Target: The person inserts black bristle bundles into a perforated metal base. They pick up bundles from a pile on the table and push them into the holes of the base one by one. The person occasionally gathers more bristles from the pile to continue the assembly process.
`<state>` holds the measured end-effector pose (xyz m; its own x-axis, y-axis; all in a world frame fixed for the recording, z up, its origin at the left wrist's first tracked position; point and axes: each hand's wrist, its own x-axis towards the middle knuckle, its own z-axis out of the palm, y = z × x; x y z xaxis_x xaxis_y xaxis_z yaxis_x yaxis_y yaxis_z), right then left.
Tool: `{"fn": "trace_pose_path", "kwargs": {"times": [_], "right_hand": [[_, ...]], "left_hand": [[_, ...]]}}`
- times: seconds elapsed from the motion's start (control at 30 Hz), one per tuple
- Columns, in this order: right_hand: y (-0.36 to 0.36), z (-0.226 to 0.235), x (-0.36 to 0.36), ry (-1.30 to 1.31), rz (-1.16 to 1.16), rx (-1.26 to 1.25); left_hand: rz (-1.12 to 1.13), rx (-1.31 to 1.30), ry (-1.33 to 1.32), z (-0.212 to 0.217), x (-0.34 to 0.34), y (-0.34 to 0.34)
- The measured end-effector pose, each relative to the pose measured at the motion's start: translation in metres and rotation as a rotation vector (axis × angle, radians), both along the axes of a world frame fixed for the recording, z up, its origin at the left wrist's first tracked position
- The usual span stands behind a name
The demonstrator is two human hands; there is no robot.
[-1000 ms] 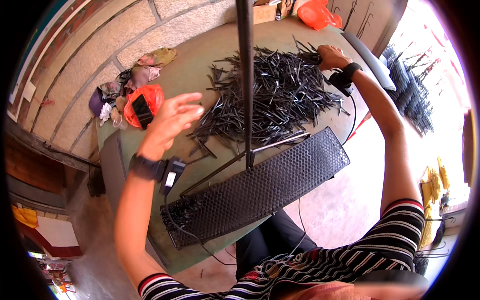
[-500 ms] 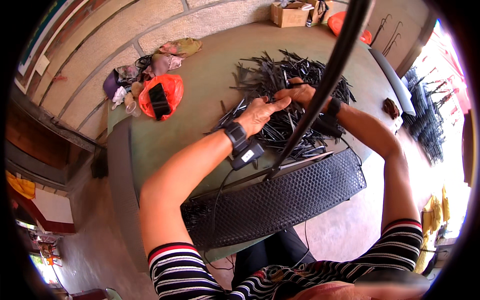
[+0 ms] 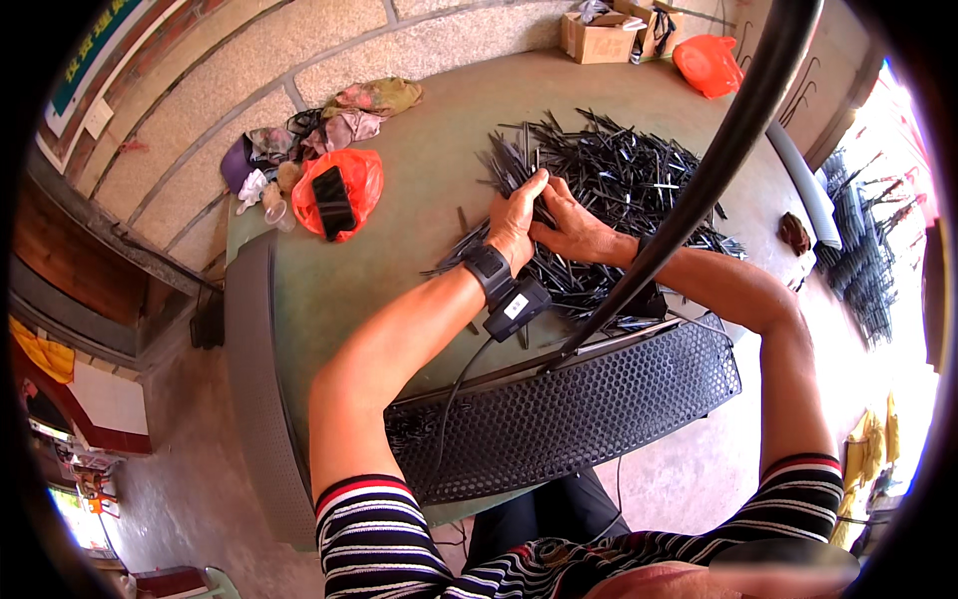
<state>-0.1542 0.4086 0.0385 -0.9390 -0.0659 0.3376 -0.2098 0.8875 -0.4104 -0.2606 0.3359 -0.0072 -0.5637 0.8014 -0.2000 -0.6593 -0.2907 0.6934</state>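
Note:
Thin black plastic strips (image 3: 639, 165) lie in a loose heap on the green table. At the heap's left side, my left hand (image 3: 514, 222) is closed around a bunch of black strips (image 3: 507, 165), whose ends fan out above the fingers. Close against it, my right hand (image 3: 582, 232) has its fingers bent together, thumb toward the left palm. Whatever lies between the right fingers is hidden. Both wrists carry black bands; a small black box (image 3: 519, 307) with a cable hangs by the left one.
A black perforated tray (image 3: 589, 419) runs along the table's near edge. In front of it, a thick black pole (image 3: 689, 200) slants across the view. On the left, a phone (image 3: 333, 202) rests on a red plastic bag (image 3: 367, 180). Cardboard boxes (image 3: 599, 42) stand at the back.
My left hand has turned upward and now shows a fanned bunch of strips above it. My right hand has come lower, close against the left. The view has shifted slightly.

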Motion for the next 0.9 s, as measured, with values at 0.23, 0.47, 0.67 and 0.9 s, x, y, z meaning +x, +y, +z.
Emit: {"fn": "trace_pose_path", "kwargs": {"times": [0.23,0.47,0.67,0.9], "right_hand": [[-0.002,0.016,-0.004,-0.298,-0.292,0.209],[-0.001,0.044,0.015,-0.22,-0.02,-0.422],[0.006,0.04,0.023,-0.597,-0.063,-0.829],[0.018,0.043,0.036,-0.589,-0.125,-0.735]], "left_hand": [[0.064,-0.022,-0.052,0.011,-0.005,-0.009],[0.233,-0.078,-0.159,0.034,-0.025,-0.012],[0.044,0.056,-0.123,0.054,-0.019,-0.013],[-0.004,0.025,-0.075,0.046,-0.028,-0.018]]}}
